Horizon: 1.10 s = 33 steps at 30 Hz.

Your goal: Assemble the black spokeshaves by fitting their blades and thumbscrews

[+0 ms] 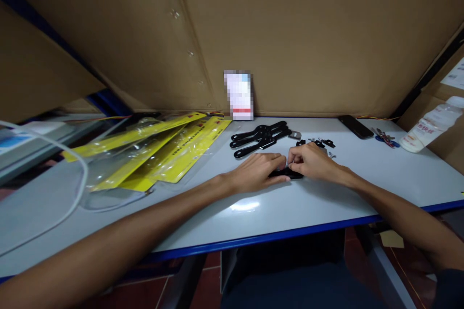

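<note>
My left hand point(259, 171) is closed over a black plastic piece point(296, 174), holding it down on the table; most of it is hidden under the fingers. Right beside it, my right hand point(317, 163) is closed in a pinch above the same piece. A small light-coloured bit shows between the two hands, too small to name. Just behind them lie several black long-handled tools point(258, 139), fanned out on the tabletop. Small black parts point(328, 143) and little shiny metal pieces point(332, 155) are scattered behind my right hand.
Yellow-backed clear plastic packages point(181, 154) are piled on the left of the white table point(246, 219), near a white cable point(85, 178). A lit screen point(239, 96) leans on the cardboard wall. A black phone point(355, 127), keys point(384, 137) and a bottle point(429, 128) are at right.
</note>
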Motion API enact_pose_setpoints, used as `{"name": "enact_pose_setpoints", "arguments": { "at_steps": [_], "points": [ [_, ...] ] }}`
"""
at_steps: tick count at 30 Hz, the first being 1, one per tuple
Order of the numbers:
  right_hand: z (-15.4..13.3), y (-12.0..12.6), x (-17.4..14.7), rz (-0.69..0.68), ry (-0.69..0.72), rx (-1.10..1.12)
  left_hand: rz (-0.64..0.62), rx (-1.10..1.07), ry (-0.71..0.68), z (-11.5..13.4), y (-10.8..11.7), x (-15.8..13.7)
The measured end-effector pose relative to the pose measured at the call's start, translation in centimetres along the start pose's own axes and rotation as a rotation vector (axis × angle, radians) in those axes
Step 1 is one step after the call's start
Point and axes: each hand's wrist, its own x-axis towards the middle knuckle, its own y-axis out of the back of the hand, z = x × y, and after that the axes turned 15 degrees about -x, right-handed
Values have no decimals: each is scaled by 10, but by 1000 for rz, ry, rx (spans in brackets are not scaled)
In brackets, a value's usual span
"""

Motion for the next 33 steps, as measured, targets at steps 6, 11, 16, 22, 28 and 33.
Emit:
{"name": "enact_pose_setpoints", "arguments": {
  "at_steps": [6,11,16,22,28,33],
  "points": [
    [-1,1,0,-45,-102,100,-4,60,-39,-1,-1,0],
    [7,23,-6,20,134,-194,-20,42,-22,1,2,0],
    [8,32,-10,-70,296,-278,-14,7,-7,1,3,1],
    [0,20,-11,-20,309,-431,-4,-17,-15,-1,1,1],
    [-8,7,-9,-72,183,-564,10,-20,-14,-3,0,0],
    [-9,3,-8,-74,80,-540,7,-29,7,-1,1,0]
  ]
}}
